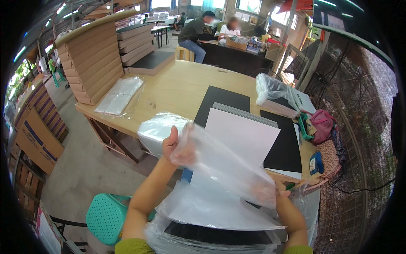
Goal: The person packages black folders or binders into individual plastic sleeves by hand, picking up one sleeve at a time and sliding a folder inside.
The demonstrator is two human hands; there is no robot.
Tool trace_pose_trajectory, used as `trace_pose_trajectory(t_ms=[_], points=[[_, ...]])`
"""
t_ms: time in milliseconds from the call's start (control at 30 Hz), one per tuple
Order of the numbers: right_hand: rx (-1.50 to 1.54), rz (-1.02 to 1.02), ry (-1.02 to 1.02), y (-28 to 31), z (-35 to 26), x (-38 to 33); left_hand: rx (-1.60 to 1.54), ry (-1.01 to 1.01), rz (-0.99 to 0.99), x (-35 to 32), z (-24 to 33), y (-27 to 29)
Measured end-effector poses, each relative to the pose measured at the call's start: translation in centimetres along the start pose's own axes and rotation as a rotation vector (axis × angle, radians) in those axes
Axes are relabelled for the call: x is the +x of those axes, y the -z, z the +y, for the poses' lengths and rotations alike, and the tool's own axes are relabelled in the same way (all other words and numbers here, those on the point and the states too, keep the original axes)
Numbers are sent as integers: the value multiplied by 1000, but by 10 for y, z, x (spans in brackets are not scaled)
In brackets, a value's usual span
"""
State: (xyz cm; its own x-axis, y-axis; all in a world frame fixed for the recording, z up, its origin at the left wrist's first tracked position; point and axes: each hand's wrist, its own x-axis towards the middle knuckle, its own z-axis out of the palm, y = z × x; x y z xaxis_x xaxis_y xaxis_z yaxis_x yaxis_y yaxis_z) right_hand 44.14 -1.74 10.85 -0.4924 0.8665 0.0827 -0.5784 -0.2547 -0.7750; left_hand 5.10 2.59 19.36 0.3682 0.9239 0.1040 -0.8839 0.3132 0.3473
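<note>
Between my hands a clear plastic bag (226,158) is stretched slantwise, blurred by motion. My left hand (182,148) holds its upper left end, thumb up and fingers showing through the film. At the lower right end my right hand (268,192) grips the bag, its fingers partly hidden behind the plastic. Just beyond the bag lies a stack of white boards (243,129) on the table. Below my hands, close to my body, a pile of plastic-wrapped boards (218,233) has a white sheet and a black board showing. A pile of clear bags (163,127) sits beside my left hand.
Black boards (284,146) lie on the wooden table (182,84). Tall stacks of brown boxes (93,63) and a packet of plastic sleeves (120,95) stand far left. Pouches (323,122) and a blue tape dispenser (316,164) line the right edge. A green stool (105,218) stands left.
</note>
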Motion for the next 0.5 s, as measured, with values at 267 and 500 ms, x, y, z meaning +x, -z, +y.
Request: trace_pose_trajectory(t_ms=[267,500], points=[[-680,676,545,-38,-31,57,1712,-355,406,26,-12,-10],[-1326,797,800,-58,-71,105,2375,-826,180,61,6,-30]])
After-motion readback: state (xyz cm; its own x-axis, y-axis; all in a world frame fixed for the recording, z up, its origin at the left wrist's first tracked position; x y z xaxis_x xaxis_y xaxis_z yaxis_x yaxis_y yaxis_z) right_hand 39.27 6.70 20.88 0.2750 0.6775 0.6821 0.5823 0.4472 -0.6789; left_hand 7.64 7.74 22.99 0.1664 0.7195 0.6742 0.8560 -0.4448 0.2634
